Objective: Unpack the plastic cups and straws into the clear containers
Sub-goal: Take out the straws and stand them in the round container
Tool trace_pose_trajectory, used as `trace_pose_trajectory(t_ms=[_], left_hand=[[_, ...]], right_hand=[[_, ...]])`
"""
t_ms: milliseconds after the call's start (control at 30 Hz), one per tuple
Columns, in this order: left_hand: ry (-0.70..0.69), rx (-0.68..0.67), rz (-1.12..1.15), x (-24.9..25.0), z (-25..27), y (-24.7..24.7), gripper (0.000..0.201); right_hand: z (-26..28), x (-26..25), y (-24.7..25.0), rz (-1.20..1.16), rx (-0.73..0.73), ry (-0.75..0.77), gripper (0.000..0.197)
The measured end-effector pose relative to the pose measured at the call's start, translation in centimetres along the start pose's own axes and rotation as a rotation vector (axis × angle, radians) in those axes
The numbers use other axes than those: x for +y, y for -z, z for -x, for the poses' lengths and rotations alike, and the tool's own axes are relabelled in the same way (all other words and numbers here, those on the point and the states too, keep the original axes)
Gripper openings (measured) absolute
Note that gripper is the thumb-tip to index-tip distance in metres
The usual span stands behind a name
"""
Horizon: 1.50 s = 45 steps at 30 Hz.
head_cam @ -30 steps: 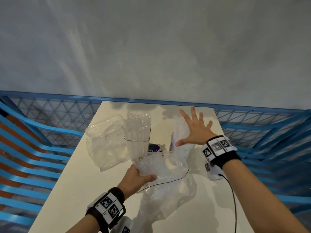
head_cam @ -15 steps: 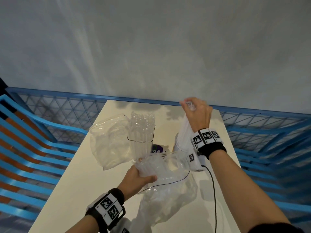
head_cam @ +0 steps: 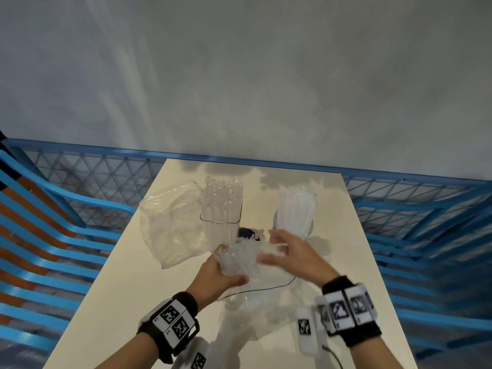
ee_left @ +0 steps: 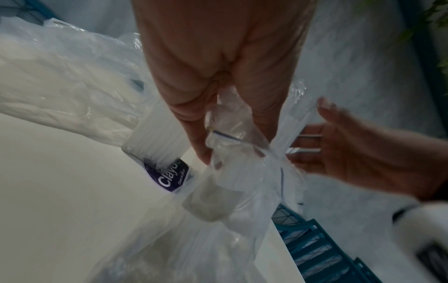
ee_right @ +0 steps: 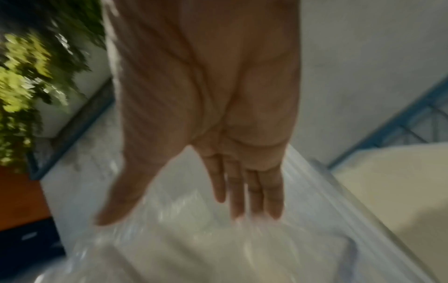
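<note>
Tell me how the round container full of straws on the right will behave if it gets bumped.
The round container looks tall and narrow, and its straws stand well above the rim, so it probably tips easily. Clear plastic holding only straws is likely light, so a nudge may slide it on the smooth table. The right hand works just in front of it, so a bump seems possible.

left wrist: black band, white block with two black square-code markers
right wrist: black band, white blocks with black markers, blurred
right underside: white camera pod, one square-code marker, thin dark cable trailing off it
left underside: second white pod, marker partly seen
forearms: bare, no sleeves
</note>
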<state>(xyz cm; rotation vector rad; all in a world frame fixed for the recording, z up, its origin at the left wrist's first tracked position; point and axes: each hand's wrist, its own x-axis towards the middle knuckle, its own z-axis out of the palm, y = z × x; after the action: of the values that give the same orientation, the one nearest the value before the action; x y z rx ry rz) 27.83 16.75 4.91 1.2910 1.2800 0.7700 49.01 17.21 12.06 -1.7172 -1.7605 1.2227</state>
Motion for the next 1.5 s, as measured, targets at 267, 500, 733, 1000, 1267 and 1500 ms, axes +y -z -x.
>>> trace_pose_trajectory(t_ms=[267,500,733,1000,1267,1500], left_hand=[[-0.040,-0.035,0.015,0.9,0.9,-1.2,0.052],[0.018,-0.041,0.042,1.6,1.6,-1.6,0.039],[-0.034,-0.058,0.083,3.2,1.0,-1.7,0.034],[-0.077,-0.064,0.042,4.2,0.8,-2.2,0.026],[-0.083,-0.057,0.017,4.0,0.9,-2.1,0.034],[-0.105,-0.042,-0.122,2.7,1.0,-1.6,0.040]], right_hand=[[0.1,1.7,-6.4,-0.100,0.243,0.252,0.046],[-0.2,0.9,-3.1,-0.374,0.431,0.165,0.021],[0.9,-3.6,3.6,-0.577,0.639,0.185,0.016],[2.2,-7.9,8.6,-0.617,0.727,0.286,0.005],[2.8,-9.8,10.9,-0.631,0.698,0.284,0.007],[3.3,-11.1,13.0,-0.635,0.796,0.387,0.010]])
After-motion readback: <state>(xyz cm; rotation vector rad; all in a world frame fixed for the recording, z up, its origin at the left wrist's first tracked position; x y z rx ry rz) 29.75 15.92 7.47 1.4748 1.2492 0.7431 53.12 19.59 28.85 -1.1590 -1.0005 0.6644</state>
